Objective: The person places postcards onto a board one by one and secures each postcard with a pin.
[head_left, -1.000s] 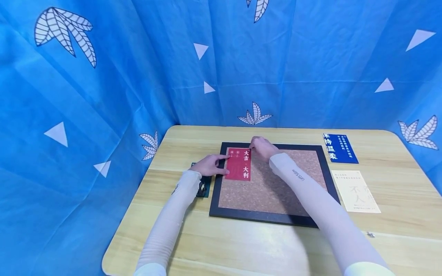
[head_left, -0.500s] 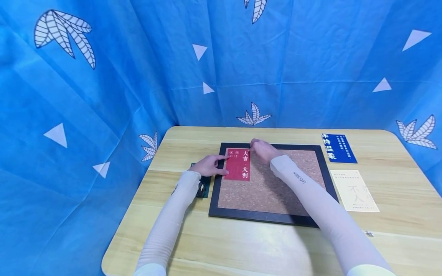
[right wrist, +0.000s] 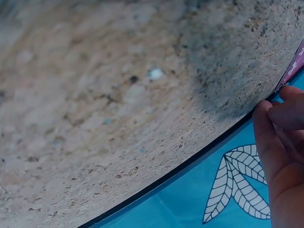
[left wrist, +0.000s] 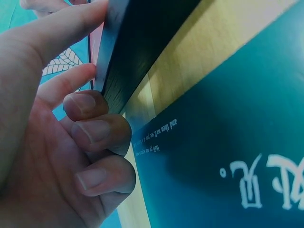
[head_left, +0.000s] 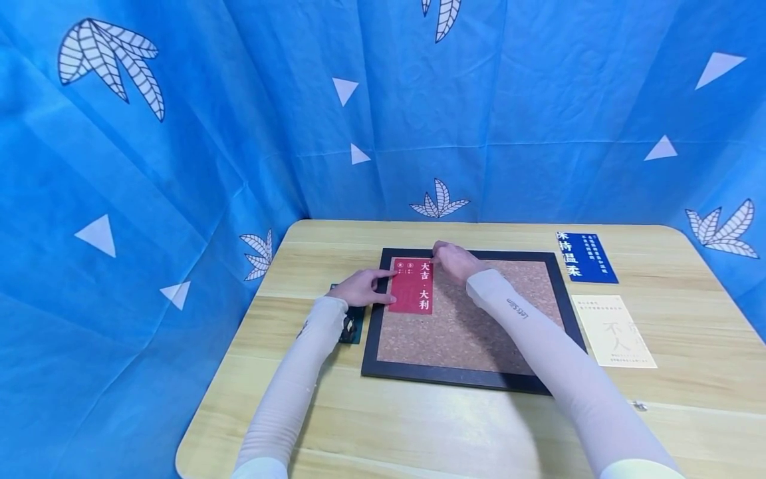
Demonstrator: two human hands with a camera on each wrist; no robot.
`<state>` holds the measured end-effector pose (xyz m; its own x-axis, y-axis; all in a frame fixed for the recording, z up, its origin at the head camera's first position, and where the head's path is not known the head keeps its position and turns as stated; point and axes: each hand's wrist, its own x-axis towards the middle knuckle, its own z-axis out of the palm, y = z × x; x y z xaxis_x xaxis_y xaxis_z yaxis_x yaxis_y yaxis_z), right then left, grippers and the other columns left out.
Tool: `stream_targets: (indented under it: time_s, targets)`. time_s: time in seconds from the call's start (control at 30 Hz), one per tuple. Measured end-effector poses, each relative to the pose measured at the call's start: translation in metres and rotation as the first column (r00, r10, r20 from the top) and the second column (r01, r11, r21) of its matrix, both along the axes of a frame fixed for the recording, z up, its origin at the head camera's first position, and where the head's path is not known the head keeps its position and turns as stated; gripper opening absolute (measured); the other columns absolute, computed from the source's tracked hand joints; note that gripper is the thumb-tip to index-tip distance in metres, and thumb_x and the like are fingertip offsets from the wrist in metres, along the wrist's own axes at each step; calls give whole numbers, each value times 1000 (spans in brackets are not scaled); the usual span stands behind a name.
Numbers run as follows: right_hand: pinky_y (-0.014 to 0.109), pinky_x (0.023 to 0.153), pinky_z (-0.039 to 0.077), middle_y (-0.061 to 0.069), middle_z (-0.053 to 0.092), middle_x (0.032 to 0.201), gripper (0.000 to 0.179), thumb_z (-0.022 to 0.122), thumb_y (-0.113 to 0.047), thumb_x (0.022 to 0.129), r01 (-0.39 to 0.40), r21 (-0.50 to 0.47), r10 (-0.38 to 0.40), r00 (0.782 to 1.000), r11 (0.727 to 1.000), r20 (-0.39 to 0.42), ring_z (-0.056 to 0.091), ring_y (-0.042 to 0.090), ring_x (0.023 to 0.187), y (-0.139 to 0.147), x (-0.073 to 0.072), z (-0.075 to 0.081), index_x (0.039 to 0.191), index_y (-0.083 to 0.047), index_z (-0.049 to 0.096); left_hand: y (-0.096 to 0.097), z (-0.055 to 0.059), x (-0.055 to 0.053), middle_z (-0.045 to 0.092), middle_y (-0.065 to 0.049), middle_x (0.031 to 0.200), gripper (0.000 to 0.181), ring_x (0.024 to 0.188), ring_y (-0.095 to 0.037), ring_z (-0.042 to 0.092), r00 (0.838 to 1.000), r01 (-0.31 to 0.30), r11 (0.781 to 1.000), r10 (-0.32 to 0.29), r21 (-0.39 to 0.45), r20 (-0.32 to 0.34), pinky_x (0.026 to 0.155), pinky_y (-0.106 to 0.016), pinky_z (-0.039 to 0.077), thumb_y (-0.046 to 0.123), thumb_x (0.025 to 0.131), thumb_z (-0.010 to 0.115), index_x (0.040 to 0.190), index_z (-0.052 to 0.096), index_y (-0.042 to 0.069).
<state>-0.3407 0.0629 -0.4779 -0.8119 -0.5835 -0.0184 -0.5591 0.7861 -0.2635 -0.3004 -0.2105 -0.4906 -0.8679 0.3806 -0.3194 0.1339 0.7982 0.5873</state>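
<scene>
A red card (head_left: pixel 411 286) with white characters lies at the upper left of a black-framed cork board (head_left: pixel 455 346). My left hand (head_left: pixel 357 287) reaches over the left frame, its thumb and index finger spread and pressing the card's left side. In the left wrist view its other fingers (left wrist: pixel 97 133) curl loosely beside the frame. At the card's upper right corner my right hand (head_left: pixel 456 261) has its fingertips together, pinching what seems to be a tiny push pin, mostly hidden. The right wrist view shows these fingers (right wrist: pixel 280 137) near the board's far edge.
A dark green card (head_left: pixel 352 329) lies partly under my left wrist. Right of the board are a blue card (head_left: pixel 589 258) and a cream card (head_left: pixel 613 331). Small shiny pieces (head_left: pixel 640 405) lie nearer the front right. A blue curtain (head_left: pixel 538 120) hangs behind the table.
Very little differs. My right hand has shifted slightly at the card's upper right corner, covering the small dark spot seen there earlier. The left hand keeps its place on the card.
</scene>
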Motion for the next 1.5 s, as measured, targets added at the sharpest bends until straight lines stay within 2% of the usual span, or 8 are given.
stream_targets:
  time_s: [0.1, 0.23, 0.3, 0.47, 0.57, 0.8, 1.3, 1.5]
  targets:
    - [40, 102, 56, 17, 67, 131, 34, 64, 8, 93, 17, -3, -17, 1000, 1000, 10, 67, 34, 122, 0, 1, 0, 127, 2, 68, 0, 0, 0, 60, -11, 96, 80, 70, -18, 51, 1000, 1, 1000, -1, -5, 2, 71, -30, 43, 47, 88, 80, 157, 45, 31]
    - [40, 100, 57, 17, 67, 130, 36, 64, 9, 93, 29, -4, -29, 999, 1000, 17, 68, 33, 120, 0, 1, 0, 129, 3, 66, 1, 1, 1, 64, -9, 117, 79, 84, -17, 56, 1000, -2, 1000, 2, 8, -1, 79, -31, 47, 46, 88, 81, 157, 46, 29]
    - [40, 99, 57, 17, 67, 130, 35, 65, 9, 93, 22, 3, -22, 1000, 1000, 11, 69, 33, 119, 0, 1, -1, 127, 2, 67, 1, 1, 1, 64, -11, 120, 79, 86, -18, 56, 1000, -3, 1000, 3, 7, -2, 80, -31, 47, 46, 88, 80, 157, 46, 29]
    - [39, 98, 58, 16, 67, 129, 28, 65, 8, 93, 0, 23, 0, 1000, 1000, -11, 69, 32, 118, -1, 0, -1, 120, 1, 72, 1, -1, 0, 60, -11, 101, 80, 77, -19, 53, 1000, -2, 1000, 2, -4, -4, 75, -32, 45, 47, 88, 80, 157, 45, 30]
    - [38, 97, 58, 15, 67, 129, 27, 65, 7, 94, 0, 34, 1, 1000, 999, -20, 69, 32, 117, -2, 0, -1, 119, 0, 73, 1, -2, -1, 59, -6, 99, 80, 77, -18, 53, 1000, -4, 1000, 4, -1, -7, 75, -31, 45, 47, 87, 81, 157, 46, 30]
    - [35, 95, 59, 13, 66, 127, 24, 66, 8, 93, -16, 76, 20, 998, 997, -59, 70, 29, 115, -3, -2, -2, 111, -3, 78, 1, -3, -2, 56, -8, 93, 79, 72, -18, 49, 1000, -2, 1000, 2, -4, -8, 70, -30, 42, 48, 87, 81, 156, 46, 30]
    - [37, 98, 58, 12, 66, 127, 24, 64, 6, 96, -1, 97, 3, 1000, 995, -21, 69, 29, 116, -5, -3, -1, 112, -6, 77, 1, -1, -1, 56, -8, 92, 79, 72, -18, 50, 1000, -4, 1000, 4, -16, -5, 70, -30, 42, 49, 87, 80, 156, 46, 31]
    - [36, 96, 58, 13, 66, 125, 21, 64, 5, 96, -13, 99, 16, 999, 995, -28, 70, 29, 114, -6, -3, -1, 111, -4, 76, 1, -1, 0, 59, -8, 104, 79, 82, -19, 53, 1000, -4, 1000, 4, -12, -5, 74, -30, 44, 48, 87, 80, 157, 46, 31]
